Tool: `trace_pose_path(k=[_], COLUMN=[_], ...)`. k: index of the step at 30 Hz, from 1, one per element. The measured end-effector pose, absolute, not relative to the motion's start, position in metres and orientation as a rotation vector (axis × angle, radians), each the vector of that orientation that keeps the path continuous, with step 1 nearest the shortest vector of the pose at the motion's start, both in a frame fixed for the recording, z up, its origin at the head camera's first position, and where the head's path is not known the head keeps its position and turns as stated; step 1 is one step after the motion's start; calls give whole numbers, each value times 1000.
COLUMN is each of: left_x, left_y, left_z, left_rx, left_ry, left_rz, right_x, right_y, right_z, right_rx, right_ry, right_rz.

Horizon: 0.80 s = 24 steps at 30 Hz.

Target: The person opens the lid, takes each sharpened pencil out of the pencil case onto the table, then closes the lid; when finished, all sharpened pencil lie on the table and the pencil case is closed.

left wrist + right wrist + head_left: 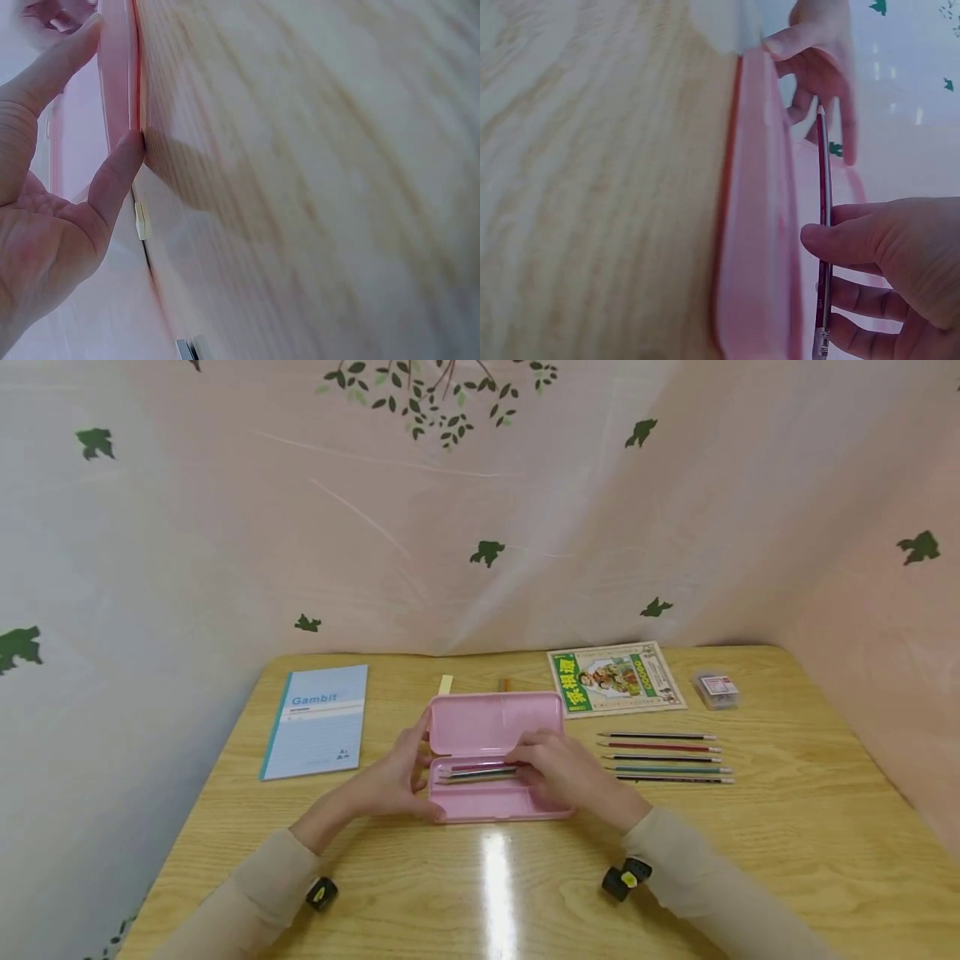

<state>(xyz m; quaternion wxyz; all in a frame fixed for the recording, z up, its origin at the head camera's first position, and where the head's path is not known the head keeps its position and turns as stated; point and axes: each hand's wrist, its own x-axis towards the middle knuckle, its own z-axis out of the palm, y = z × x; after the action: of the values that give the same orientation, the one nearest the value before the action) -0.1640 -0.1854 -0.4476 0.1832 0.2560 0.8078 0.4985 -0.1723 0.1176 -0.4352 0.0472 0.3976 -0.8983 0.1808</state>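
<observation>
Head view, left hand [397, 777]: spread wide at the left end of the pink pencil case [487, 806], thumb on the near corner, a finger reaching up to the open lid [480, 722]; its forearm slants in from the lower left.
Head view, right hand [551, 768]: palm down over the right part of the pencil case, fingers bent at the right ends of the pencils inside [468, 777]; its forearm comes from the lower right.
Pencil case: in the middle of the bench [787, 827], lid tilted up at the far side, pencils lying in the far compartment.
Right of the case: a row of five pencils [663, 758], points to the left; behind them an illustrated booklet [615, 693] and a small box [717, 688].
Left of the case: a pale blue notebook [318, 727].
Left wrist view, left hand: thumb and one finger held wide apart, fingertips against the pencil case's edge, clasping nothing between them.
Right wrist view, right hand: thumb and forefinger nearly closed, pinching a dark red pencil [825, 180], other fingers bent behind it; its point faces the left hand.
</observation>
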Motion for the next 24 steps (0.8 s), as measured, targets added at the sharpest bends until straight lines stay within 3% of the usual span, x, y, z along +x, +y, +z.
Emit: trace_pose_path(k=[7, 24], left_x=[-163, -159], left_y=[-185, -184], left_z=[-442, -451], left_rx=[734, 732], left_ry=[2296, 2341], left_rz=[1414, 1373], right_x=[-169, -156], right_y=[134, 245], right_z=[-410, -418], right_rx=[1278, 1194], right_ry=[-2671, -2573], right_rz=[574, 553])
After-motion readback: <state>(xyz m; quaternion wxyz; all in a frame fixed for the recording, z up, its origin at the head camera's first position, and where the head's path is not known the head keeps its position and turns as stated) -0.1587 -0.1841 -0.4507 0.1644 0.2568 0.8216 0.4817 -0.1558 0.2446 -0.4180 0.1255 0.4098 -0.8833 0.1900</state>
